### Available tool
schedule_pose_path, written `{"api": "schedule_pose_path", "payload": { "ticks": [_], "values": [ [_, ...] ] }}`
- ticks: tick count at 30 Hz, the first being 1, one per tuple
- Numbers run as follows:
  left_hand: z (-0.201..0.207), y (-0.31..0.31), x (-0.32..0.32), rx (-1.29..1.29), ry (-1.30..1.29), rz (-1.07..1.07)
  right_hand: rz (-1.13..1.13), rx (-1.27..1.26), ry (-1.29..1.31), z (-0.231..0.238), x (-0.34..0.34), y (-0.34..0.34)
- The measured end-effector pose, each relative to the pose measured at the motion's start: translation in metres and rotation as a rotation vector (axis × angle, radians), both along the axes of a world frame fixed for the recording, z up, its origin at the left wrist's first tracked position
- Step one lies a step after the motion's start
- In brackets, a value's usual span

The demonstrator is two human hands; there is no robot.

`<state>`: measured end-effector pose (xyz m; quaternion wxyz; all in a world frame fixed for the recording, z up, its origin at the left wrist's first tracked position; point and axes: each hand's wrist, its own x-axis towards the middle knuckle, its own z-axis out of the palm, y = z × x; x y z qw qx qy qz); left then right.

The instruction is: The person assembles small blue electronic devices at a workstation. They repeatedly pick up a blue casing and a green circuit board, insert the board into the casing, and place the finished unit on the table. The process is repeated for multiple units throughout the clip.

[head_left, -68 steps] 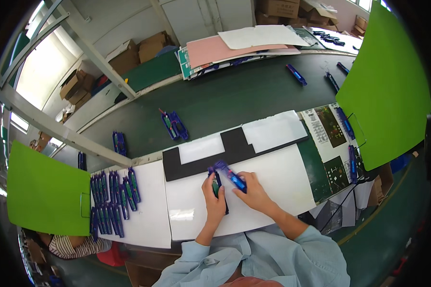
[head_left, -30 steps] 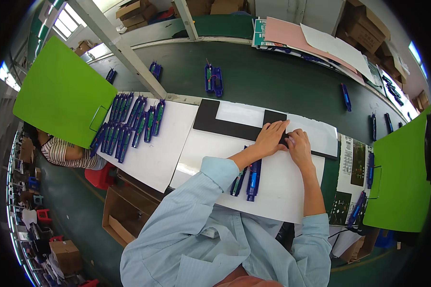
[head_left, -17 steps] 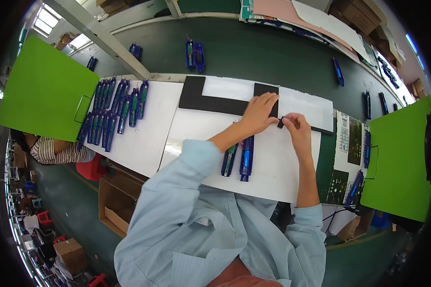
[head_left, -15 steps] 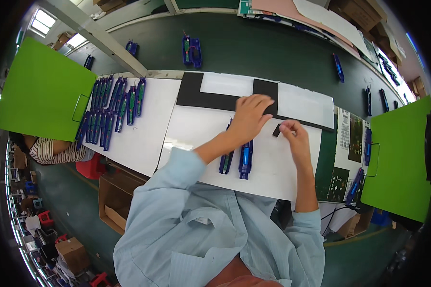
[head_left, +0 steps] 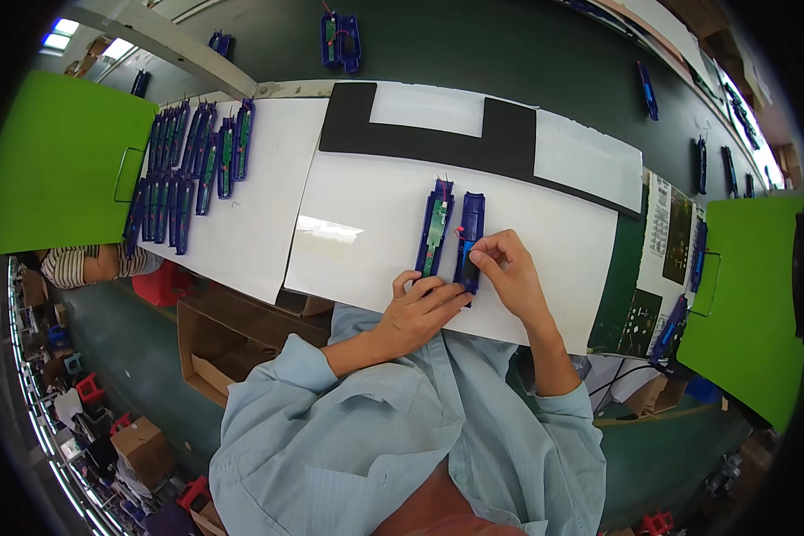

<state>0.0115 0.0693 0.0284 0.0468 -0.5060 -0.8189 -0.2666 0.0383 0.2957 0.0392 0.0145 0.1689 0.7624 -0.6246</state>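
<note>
Two halves of a long blue plastic casing lie side by side on the white work surface. The left half (head_left: 436, 223) carries a green circuit board; the right half (head_left: 473, 212) has a bright blue part inside and a red wire at its edge. My left hand (head_left: 415, 314) is closed about the near ends, thumb by the left half and fingertips against the right one. Pinched in my right hand (head_left: 512, 275) is a small black strip (head_left: 470, 263), held down at the inside of the right half. My right fingers partly hide the strip.
A large black foam sheet (head_left: 420, 143) with cut-outs lies beyond the casing. Several filled blue casings (head_left: 183, 170) stand in rows at the left. An opened casing (head_left: 340, 43) lies on the green bench behind. Green panels (head_left: 54, 170) flank both sides.
My left hand has come back from the black foam sheet to the casing's near ends. My right hand has brought the black strip left and down into the right half.
</note>
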Motion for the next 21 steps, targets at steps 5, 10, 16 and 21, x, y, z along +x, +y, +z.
{"api": "schedule_pose_path", "payload": {
  "ticks": [5, 10, 16, 21],
  "values": [
    [0.001, 0.0, -0.002, 0.021, -0.007, 0.0, -0.029, 0.064, 0.038, -0.007, 0.0, -0.005],
    [-0.003, 0.0, 0.0, 0.039, -0.032, 0.006, -0.039, 0.391, 0.225, -0.003, 0.0, -0.018],
    [0.0, 0.0, -0.002, 0.039, -0.047, -0.011, 0.004, 0.584, 0.27, 0.004, -0.003, -0.021],
    [0.001, -0.005, -0.003, 0.019, -0.069, -0.033, -0.001, 0.394, 0.12, 0.034, -0.024, -0.004]
  ]
}}
